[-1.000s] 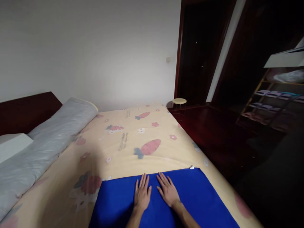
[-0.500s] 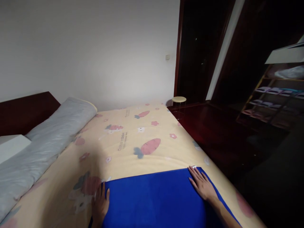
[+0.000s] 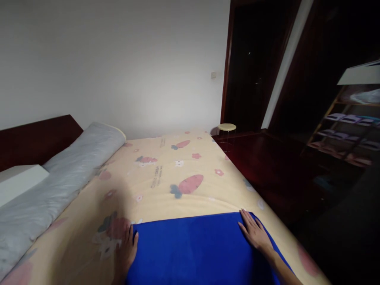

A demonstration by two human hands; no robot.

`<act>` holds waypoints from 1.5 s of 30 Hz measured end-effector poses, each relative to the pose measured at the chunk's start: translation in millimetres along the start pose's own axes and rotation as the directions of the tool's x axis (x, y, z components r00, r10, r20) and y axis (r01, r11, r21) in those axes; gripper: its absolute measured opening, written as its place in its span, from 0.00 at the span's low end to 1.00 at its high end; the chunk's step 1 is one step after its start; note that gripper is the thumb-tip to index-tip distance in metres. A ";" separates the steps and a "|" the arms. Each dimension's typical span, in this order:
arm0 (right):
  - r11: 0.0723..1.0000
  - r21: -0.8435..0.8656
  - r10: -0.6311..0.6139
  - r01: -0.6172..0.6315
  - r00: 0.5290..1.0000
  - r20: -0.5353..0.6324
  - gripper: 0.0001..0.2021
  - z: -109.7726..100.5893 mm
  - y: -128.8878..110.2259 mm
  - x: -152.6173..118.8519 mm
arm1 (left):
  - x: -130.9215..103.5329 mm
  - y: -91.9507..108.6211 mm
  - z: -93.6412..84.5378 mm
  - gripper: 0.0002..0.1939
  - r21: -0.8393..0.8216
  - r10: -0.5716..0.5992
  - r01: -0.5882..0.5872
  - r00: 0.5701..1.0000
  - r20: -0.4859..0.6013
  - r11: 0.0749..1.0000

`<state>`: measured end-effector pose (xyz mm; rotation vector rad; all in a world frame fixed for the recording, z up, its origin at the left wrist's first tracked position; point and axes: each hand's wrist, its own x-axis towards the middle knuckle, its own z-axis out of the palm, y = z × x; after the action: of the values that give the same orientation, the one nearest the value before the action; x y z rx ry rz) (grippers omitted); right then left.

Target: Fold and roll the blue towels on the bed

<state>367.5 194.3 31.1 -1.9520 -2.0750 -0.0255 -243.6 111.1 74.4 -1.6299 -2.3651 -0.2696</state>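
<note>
A plain blue cloth (image 3: 192,249) lies spread on the bed, its far edge nearly straight and its near part cut off by the bottom of the view. Flat against its far left corner rests my left hand (image 3: 129,247), fingers extended and partly in shadow. My right hand (image 3: 255,233) lies on the far right corner, palm down with the fingers stretched out. Under the cloth is a cream bed sheet (image 3: 166,204) printed with pink carrots, flowers and rabbits. Neither hand grips anything that shows.
A rolled grey quilt (image 3: 71,170) lies along the left, by a dark headboard (image 3: 38,136) and a white box-like object (image 3: 23,180). Past the bed's right edge are a round stool (image 3: 227,127), a dark door (image 3: 252,59) and a rack of slippers (image 3: 347,118).
The view has shifted slightly, so most things sit a little further right. Both hands remain flat on the blue cloth's far corners.
</note>
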 end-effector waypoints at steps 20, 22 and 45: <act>0.873 0.370 -0.405 0.318 0.895 0.184 0.26 -7.2 -228.7 -54.3 | -87.6 220.6 -17.6 0.29 -0.334 0.545 -0.464 0.811 0.213 0.820; 0.872 0.375 -0.405 0.316 0.895 0.187 0.26 -6.5 -228.7 -54.5 | -86.7 218.3 -17.4 0.28 -0.337 0.551 -0.467 0.804 0.224 0.818; 0.991 0.081 -0.110 0.102 0.988 0.112 0.31 -13.7 -103.4 -68.8 | -114.1 54.0 -17.9 0.28 -0.020 0.058 -0.054 0.958 0.280 0.998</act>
<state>271.6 116.0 48.0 -1.8376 -2.2180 0.1456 -152.6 23.8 56.2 -1.8457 -2.5160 -0.0423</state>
